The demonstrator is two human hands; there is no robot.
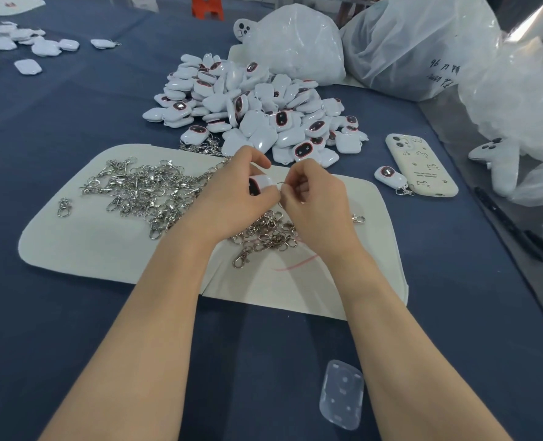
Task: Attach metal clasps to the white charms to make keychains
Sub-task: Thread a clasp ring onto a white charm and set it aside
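My left hand (232, 192) grips a white charm (259, 184) with a dark face, held above the white mat (89, 246). My right hand (314, 202) pinches a small metal ring (282, 184) right beside the charm's edge. A tangle of metal clasps (143, 189) lies on the mat to the left, and more clasps (264, 233) lie under my hands. A big heap of white charms (251, 109) sits on the blue cloth just beyond the mat. One charm with a clasp on it (391, 178) lies to the right.
A cream phone case (423, 163) lies right of the heap. Large plastic bags (407, 43) fill the back right. More white charms (25, 43) are scattered at the far left. A clear plastic piece (341, 394) lies near the front edge.
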